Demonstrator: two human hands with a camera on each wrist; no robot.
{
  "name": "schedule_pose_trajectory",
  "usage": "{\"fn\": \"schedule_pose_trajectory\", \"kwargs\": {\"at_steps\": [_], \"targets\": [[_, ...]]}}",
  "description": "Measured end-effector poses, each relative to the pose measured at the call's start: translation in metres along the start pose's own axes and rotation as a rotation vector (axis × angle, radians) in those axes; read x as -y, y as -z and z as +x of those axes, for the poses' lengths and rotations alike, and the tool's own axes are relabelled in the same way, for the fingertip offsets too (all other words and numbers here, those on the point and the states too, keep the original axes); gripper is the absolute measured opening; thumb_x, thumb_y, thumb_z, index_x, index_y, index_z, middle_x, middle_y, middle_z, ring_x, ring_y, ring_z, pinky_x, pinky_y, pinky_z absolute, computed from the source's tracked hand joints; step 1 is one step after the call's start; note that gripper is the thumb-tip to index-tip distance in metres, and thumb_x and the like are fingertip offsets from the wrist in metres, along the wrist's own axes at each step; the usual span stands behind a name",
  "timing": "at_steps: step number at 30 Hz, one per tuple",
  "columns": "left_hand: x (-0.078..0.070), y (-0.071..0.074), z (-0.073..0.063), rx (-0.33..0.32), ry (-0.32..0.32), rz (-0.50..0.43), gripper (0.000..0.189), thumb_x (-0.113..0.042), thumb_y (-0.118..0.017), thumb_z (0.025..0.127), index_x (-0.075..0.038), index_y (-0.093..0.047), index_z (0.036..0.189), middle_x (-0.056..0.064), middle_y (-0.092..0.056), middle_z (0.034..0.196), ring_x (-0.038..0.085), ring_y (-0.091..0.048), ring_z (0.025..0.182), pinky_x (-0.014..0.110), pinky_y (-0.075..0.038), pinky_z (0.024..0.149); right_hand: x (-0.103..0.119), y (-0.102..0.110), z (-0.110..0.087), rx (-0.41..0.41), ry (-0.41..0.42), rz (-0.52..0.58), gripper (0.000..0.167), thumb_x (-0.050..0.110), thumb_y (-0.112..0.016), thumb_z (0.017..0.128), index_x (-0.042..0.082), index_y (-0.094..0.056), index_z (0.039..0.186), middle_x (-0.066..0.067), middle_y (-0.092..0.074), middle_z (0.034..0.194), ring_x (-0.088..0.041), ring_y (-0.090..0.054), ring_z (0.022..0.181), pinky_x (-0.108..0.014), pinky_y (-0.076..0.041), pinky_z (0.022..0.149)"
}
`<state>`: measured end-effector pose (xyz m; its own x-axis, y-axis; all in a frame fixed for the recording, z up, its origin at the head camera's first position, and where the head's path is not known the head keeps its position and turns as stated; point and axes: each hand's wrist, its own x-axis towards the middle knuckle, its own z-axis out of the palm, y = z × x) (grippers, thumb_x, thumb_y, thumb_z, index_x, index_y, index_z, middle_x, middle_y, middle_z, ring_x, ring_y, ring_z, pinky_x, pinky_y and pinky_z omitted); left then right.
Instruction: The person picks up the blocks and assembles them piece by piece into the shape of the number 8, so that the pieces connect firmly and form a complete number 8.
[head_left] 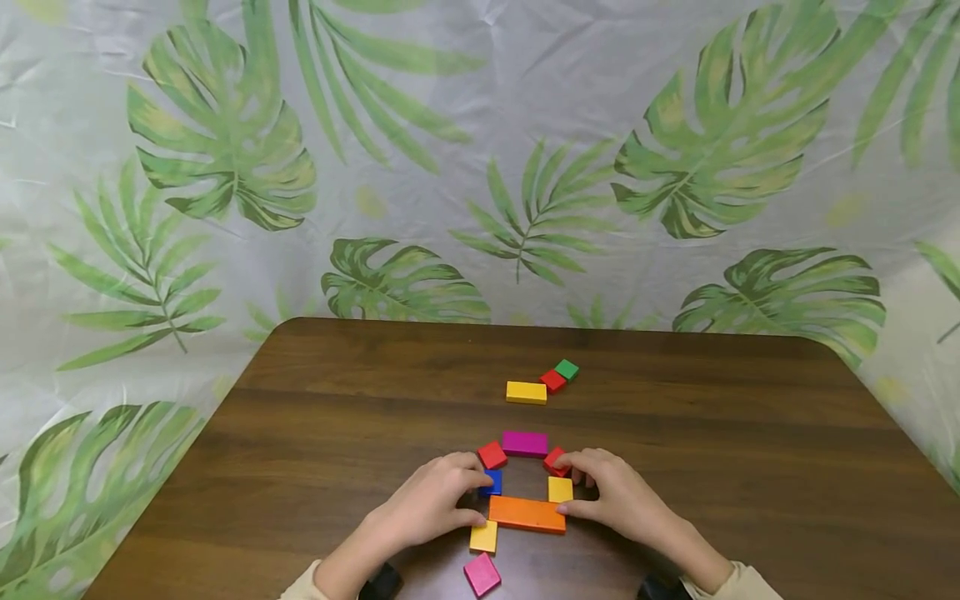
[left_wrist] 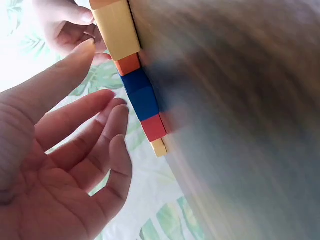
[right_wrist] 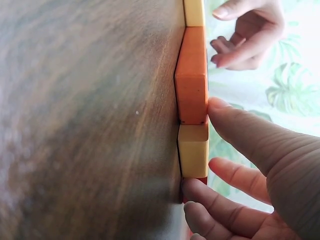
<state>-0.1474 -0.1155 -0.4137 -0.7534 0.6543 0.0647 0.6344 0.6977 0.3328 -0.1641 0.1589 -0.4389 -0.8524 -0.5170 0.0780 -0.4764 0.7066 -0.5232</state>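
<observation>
Painted wooden blocks lie flat on the table in a ring. My left hand [head_left: 440,492] hovers at its left side, thumb by the lower yellow block [head_left: 483,537] and fingertips near the blue block [head_left: 492,482]. On the other side my right hand [head_left: 617,493] rests its thumb tip on the right end of the long orange block [head_left: 527,514]. Its fingers reach over the upper yellow block [head_left: 560,489] to the right red block [head_left: 557,461]. Across the top of the ring lies a magenta block [head_left: 525,443], with the left red block [head_left: 492,455] beside it.
Below the ring sits a pink block [head_left: 482,575], turned at an angle. Farther back on the brown table [head_left: 360,400] are a long yellow block [head_left: 527,392], a small red block [head_left: 553,382] and a green block [head_left: 567,370]. A leaf-print cloth [head_left: 420,200] hangs behind.
</observation>
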Motion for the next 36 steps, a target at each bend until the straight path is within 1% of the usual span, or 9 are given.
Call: {"fn": "schedule_pose_trajectory", "kwargs": {"at_steps": [3,6,14,21,29,36], "targets": [[-0.0013,0.0002,0.0002,0.027,0.016,-0.011,0.038,-0.031,-0.076,0.077,-0.011,-0.070,0.109,-0.004,-0.061,0.096,0.001,-0.047,0.077,0.015,-0.042,0.068,0.0005,0.0000,-0.0003,0.003,-0.004,0.002,0.043,0.043,-0.074,0.075,0.018,-0.063,0.108,0.011,-0.053,0.082,-0.001,-0.042,0.072,-0.016,-0.038,0.062],[-0.0018,0.0004,-0.0006,0.038,0.018,-0.010,0.040,-0.030,-0.077,0.076,-0.011,-0.070,0.110,-0.004,-0.059,0.095,0.001,-0.043,0.075,0.014,-0.039,0.066,0.0011,-0.0002,-0.0006,0.001,-0.004,0.000,0.043,0.043,-0.074,0.075,0.018,-0.063,0.108,0.011,-0.053,0.082,-0.001,-0.042,0.072,-0.016,-0.038,0.062],[-0.0025,-0.0005,-0.0035,0.030,-0.001,0.001,0.038,-0.028,-0.078,0.075,-0.010,-0.071,0.107,-0.005,-0.058,0.097,0.001,-0.045,0.077,0.013,-0.039,0.068,0.0022,-0.0004,-0.0017,-0.011,0.013,0.013,0.042,0.042,-0.075,0.075,0.019,-0.063,0.108,0.010,-0.054,0.084,-0.001,-0.043,0.073,-0.017,-0.039,0.063],[-0.0041,0.0004,-0.0020,0.044,-0.005,0.004,0.038,-0.028,-0.077,0.076,-0.009,-0.070,0.108,-0.004,-0.056,0.099,0.002,-0.047,0.082,0.014,-0.043,0.073,0.0015,0.0008,-0.0019,-0.010,0.011,0.005,0.043,0.044,-0.073,0.075,0.019,-0.063,0.108,0.011,-0.054,0.083,-0.001,-0.043,0.074,-0.017,-0.039,0.063],[-0.0036,-0.0003,0.0010,0.033,-0.016,-0.013,0.035,-0.026,-0.076,0.077,-0.009,-0.070,0.107,-0.004,-0.056,0.098,0.001,-0.044,0.079,0.012,-0.040,0.070,0.0002,0.0029,-0.0019,-0.007,-0.007,0.006,0.043,0.044,-0.074,0.075,0.018,-0.063,0.108,0.010,-0.053,0.083,-0.001,-0.043,0.073,-0.016,-0.039,0.062],[-0.0021,-0.0005,-0.0004,0.043,-0.004,-0.028,0.036,-0.026,-0.077,0.077,-0.008,-0.070,0.108,-0.004,-0.055,0.098,0.001,-0.045,0.081,0.012,-0.041,0.071,0.0011,0.0021,-0.0008,-0.017,0.009,-0.003,0.045,0.047,-0.073,0.074,0.017,-0.063,0.106,0.011,-0.053,0.084,-0.001,-0.043,0.074,-0.017,-0.040,0.063]]}}
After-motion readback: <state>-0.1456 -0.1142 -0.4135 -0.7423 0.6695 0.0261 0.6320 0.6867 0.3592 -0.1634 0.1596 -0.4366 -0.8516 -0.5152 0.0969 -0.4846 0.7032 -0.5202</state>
